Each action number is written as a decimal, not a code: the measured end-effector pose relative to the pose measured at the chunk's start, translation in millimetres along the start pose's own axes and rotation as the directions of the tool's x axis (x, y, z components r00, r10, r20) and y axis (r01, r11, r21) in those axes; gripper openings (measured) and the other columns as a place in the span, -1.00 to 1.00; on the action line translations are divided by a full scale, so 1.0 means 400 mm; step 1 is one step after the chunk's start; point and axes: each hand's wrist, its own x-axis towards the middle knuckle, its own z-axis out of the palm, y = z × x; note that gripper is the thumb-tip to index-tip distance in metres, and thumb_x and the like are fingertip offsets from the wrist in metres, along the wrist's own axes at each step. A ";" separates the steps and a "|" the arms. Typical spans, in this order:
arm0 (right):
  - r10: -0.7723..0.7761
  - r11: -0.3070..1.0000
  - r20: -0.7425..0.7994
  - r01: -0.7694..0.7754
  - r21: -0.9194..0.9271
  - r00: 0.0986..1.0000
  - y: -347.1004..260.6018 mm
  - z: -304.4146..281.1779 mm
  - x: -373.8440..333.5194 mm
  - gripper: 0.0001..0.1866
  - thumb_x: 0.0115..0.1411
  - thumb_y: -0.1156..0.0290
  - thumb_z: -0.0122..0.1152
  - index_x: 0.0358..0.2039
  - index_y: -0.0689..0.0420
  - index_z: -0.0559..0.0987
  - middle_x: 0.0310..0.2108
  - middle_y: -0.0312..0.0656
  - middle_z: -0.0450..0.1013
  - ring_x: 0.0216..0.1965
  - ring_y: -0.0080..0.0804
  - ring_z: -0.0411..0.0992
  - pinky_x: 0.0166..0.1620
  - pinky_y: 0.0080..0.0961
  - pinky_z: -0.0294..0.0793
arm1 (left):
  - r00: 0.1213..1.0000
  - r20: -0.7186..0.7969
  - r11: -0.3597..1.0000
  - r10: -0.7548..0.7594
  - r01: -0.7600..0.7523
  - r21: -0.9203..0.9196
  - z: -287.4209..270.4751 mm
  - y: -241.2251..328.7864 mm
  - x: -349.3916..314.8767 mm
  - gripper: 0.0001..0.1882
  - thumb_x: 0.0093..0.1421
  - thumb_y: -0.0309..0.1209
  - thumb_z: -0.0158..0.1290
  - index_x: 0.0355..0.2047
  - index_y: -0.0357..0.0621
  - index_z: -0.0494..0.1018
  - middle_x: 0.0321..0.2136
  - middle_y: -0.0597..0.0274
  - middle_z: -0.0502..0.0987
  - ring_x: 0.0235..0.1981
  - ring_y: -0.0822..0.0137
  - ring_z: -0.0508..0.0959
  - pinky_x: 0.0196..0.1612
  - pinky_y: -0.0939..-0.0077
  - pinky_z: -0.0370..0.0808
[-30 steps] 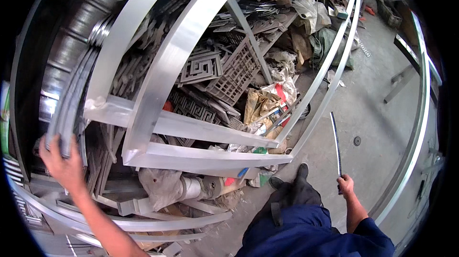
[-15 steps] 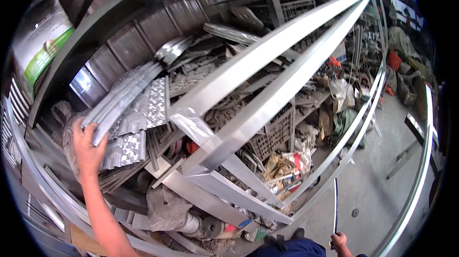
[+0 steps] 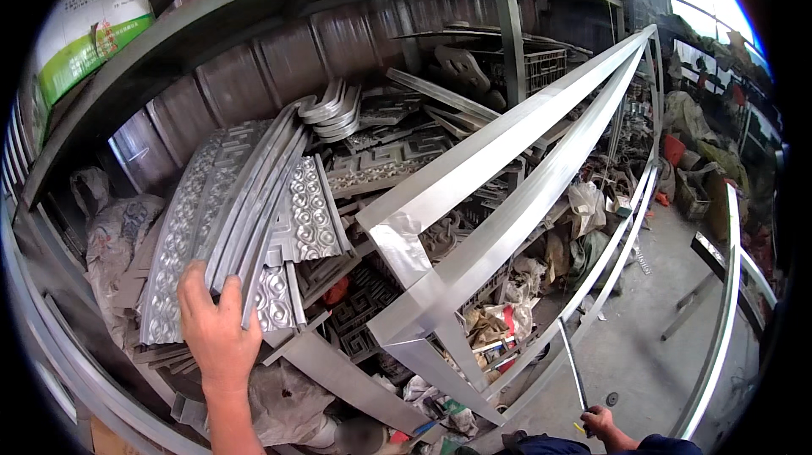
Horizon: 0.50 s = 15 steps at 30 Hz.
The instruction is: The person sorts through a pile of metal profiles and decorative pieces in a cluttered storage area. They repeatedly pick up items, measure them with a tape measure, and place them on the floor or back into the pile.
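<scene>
On the left, my left hand [image 3: 218,328] curls its fingers over the near ends of a stack of long, ridged metal trim strips [image 3: 262,176]. Embossed silver panels [image 3: 190,227] lie on the left side of these strips. To their right is another embossed metal piece [image 3: 313,210] with round bosses. At the lower right, my right hand [image 3: 602,425] is closed around what looks like a tape measure, its narrow blade [image 3: 572,362] extended up and away. A yellow bit shows by the fingers; the rest of the case is hidden in the grip.
A long welded frame of silver square tube [image 3: 507,243] slants across the middle, close to both arms. Behind it, a cluttered shelf holds curved metal pieces [image 3: 334,112] and scrap. More metal bars [image 3: 719,311] stand at the right above the grey floor [image 3: 651,345].
My left hand has shifted the trim strips to the right, and more of the embossed panel shows on their left. The view has moved too. My right hand still holds the tape measure.
</scene>
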 end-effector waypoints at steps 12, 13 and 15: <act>0.021 0.986 -0.003 -0.022 -0.163 1.000 -0.030 -0.040 -0.060 -0.62 -0.07 0.25 0.31 -0.27 0.23 0.63 -0.57 -0.17 0.54 -0.59 -0.40 0.51 -0.50 -0.42 0.55 | 0.997 0.027 0.990 -0.074 0.077 -0.117 0.016 0.028 -0.006 -0.32 -0.28 -0.34 0.40 -0.10 -0.14 0.38 0.08 -0.16 0.26 0.12 -0.26 0.28 0.12 -0.12 0.29; 0.036 0.982 -0.030 -0.041 -0.184 0.999 -0.027 -0.035 -0.057 -0.64 -0.07 0.26 0.30 -0.29 0.24 0.64 -0.57 -0.17 0.54 -0.58 -0.42 0.52 -0.47 -0.44 0.56 | 0.997 0.012 0.990 -0.070 0.071 -0.119 0.012 0.027 -0.004 -0.30 -0.29 -0.37 0.39 -0.08 -0.15 0.36 0.10 -0.15 0.25 0.12 -0.25 0.28 0.13 -0.14 0.26; 0.073 0.981 -0.007 -0.073 -0.182 0.997 -0.056 -0.035 -0.074 -0.64 -0.08 0.27 0.30 -0.30 0.25 0.65 -0.56 -0.16 0.55 -0.58 -0.43 0.52 -0.46 -0.43 0.57 | 0.998 0.001 0.994 -0.059 0.058 -0.092 0.000 0.021 0.002 -0.27 -0.20 -0.25 0.38 0.00 -0.17 0.34 0.15 -0.15 0.25 0.15 -0.23 0.26 0.19 -0.18 0.16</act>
